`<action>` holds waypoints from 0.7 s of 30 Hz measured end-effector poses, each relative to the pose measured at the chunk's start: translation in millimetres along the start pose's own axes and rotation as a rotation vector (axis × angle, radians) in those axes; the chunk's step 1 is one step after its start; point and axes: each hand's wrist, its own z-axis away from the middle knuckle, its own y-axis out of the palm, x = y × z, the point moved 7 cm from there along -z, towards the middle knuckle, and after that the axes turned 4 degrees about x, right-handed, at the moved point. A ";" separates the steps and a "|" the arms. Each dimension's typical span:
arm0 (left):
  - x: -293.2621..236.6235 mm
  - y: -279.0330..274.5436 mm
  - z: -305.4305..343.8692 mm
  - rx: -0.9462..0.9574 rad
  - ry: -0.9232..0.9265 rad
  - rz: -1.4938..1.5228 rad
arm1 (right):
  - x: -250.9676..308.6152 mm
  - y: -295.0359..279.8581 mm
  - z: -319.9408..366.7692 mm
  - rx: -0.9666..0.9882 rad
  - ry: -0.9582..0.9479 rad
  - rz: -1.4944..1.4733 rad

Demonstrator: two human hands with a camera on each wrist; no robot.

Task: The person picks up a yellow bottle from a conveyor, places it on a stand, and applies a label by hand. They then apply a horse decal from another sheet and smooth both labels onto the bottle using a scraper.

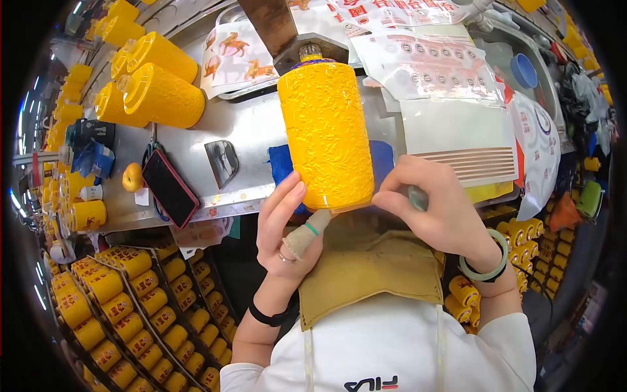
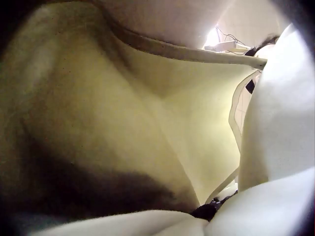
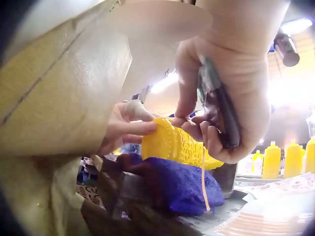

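A yellow bottle (image 1: 326, 130) with a raised pattern lies with its neck away from me, its lower end over a blue cloth (image 3: 182, 184). My left hand (image 1: 277, 228) holds its base, fingertips on the side and the thumb, in a pale cover with a green band (image 1: 307, 236), at the bottom edge. My right hand (image 1: 424, 196) pinches at the base's right corner, where a thin tan strip (image 1: 353, 208) runs along the edge. Tucked in the right palm is a dark tool (image 3: 224, 113) with a greenish end. The left wrist view shows only apron (image 2: 123, 108) and clothing.
A metal bracket (image 1: 310, 55) stands at the bottle's neck. Several yellow bottles (image 1: 163, 95), a phone (image 1: 170, 186) and a small dark, shiny piece (image 1: 222, 162) are at left. Printed sheets (image 1: 450, 72) and a striped sheet (image 1: 473, 163) cover the right side. Racks of yellow containers (image 1: 124, 307) stand below.
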 end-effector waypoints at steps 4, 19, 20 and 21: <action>-25.6 10.0 -1.6 0.153 0.368 -0.335 | -3.4 -1.8 0.3 -0.009 0.007 0.010; -21.4 6.7 -2.4 0.116 0.314 -0.291 | -5.5 0.2 0.4 0.003 0.031 0.007; -23.0 6.7 -5.6 0.116 0.314 -0.290 | -6.3 0.3 0.2 0.004 0.036 0.019; -25.1 10.8 -8.0 0.167 0.351 -0.268 | -6.7 0.8 -0.1 0.004 0.037 0.020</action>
